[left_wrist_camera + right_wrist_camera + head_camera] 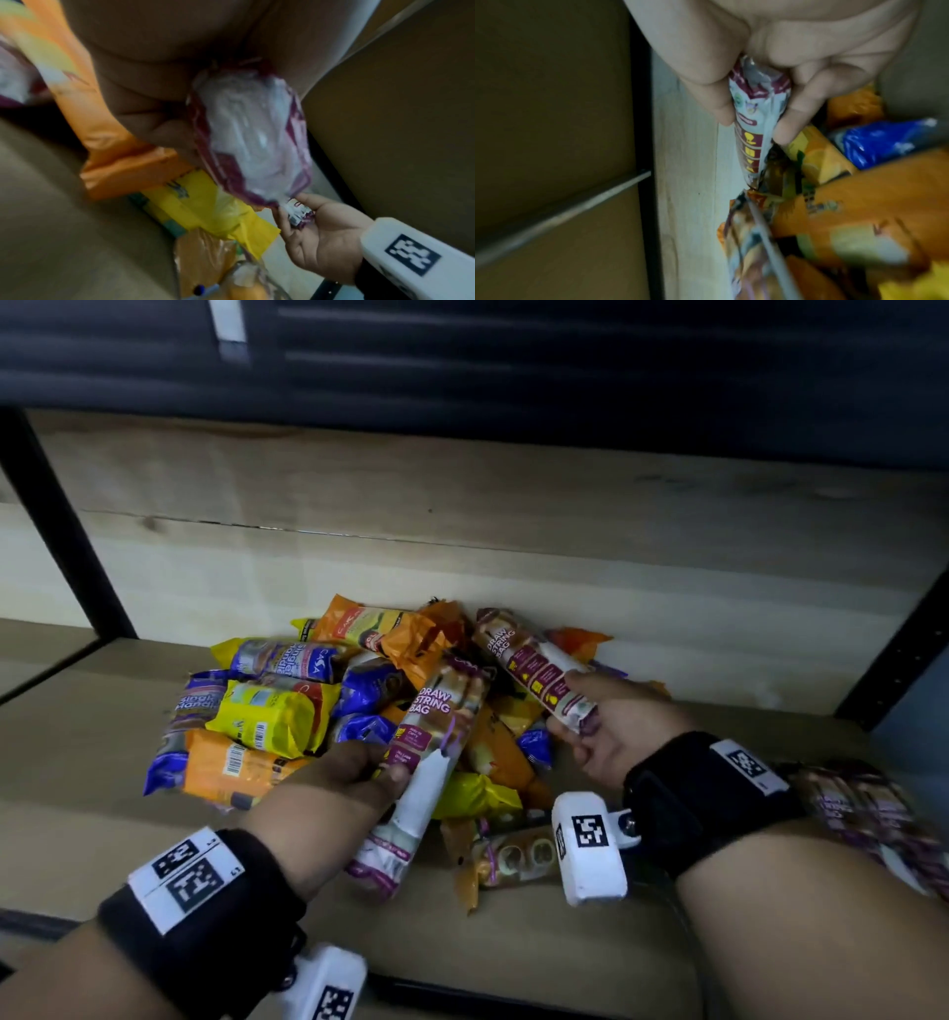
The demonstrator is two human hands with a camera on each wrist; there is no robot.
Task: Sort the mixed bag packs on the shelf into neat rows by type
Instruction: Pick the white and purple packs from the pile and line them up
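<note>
A mixed heap of bag packs in orange, yellow, blue and purple lies on the wooden shelf. My left hand grips a long purple-and-white draw string bag pack around its middle; the same pack fills the left wrist view. My right hand pinches the near end of a second purple draw string pack, its far end resting on the heap. In the right wrist view, thumb and fingers clamp that pack.
Several purple draw string packs lie at the right end of the shelf behind my right wrist. The shelf's back panel stands just behind the heap. Black frame posts bound both sides. Bare shelf board lies to the left.
</note>
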